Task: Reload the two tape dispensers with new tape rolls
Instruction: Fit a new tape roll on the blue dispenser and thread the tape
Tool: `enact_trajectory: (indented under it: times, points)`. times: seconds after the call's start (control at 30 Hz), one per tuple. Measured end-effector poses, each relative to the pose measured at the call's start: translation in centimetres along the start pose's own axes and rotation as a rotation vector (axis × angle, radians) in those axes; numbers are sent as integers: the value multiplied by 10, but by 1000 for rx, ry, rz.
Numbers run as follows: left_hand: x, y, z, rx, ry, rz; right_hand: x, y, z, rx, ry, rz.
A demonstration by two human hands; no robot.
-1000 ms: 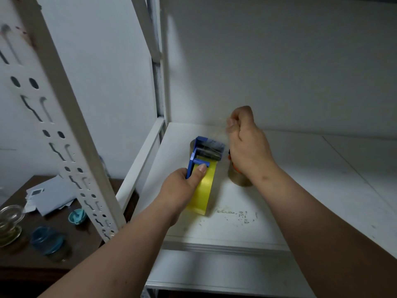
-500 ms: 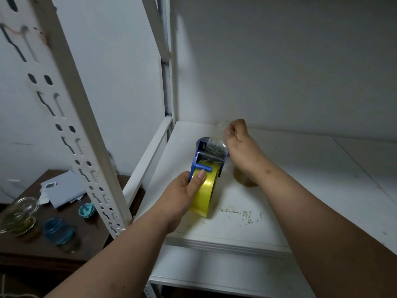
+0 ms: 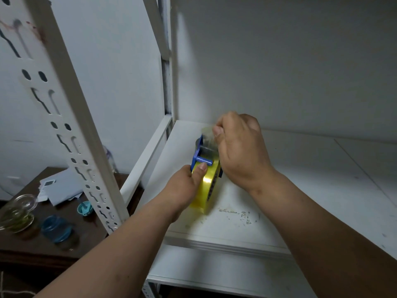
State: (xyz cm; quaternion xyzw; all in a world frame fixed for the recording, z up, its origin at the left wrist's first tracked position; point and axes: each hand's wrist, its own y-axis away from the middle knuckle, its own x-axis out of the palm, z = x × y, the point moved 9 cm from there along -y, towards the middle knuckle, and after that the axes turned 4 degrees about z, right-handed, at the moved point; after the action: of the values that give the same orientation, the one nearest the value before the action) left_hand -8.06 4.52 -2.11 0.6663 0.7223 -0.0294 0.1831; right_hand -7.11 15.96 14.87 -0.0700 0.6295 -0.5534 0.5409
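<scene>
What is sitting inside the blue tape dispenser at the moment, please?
A yellow tape roll sits in the blue tape dispenser, standing on edge on the white shelf. The left hand and right hand cover its hub and far side.

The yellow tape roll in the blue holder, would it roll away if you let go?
Probably not far. The yellow tape roll is round and stands on edge on the shelf, so alone it might roll or tip. The blue tape dispenser holds it, though, steadied by the left hand, while the right hand pinches the tape end.
</scene>
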Motion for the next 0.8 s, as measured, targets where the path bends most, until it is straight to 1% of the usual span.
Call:
enact_trajectory:
  times: [0.07,0.13,0.27,0.37,0.47,0.53,0.67,0.8]
  points:
    - [2,0,-5,5,-55,-20,0,0,10,-55,35,5]
    - [2,0,-7,5,-68,-25,-2,-3,8,-32,28,9]
    - [3,4,-6,15,-59,7,-12,-17,-20,117,9,-29]
    - [4,5,-4,25,-37,40,-4,-20,-47,256,-24,24]
    - [5,7,0,33,-1,73,12,-16,-74,440,-139,119]
    - [5,8,2,36,22,81,21,-13,-86,539,-217,139]
    - [3,9,9,36,81,95,36,-10,-94,620,-334,184]
    - [2,9,17,33,143,127,55,-3,-103,720,-389,316]
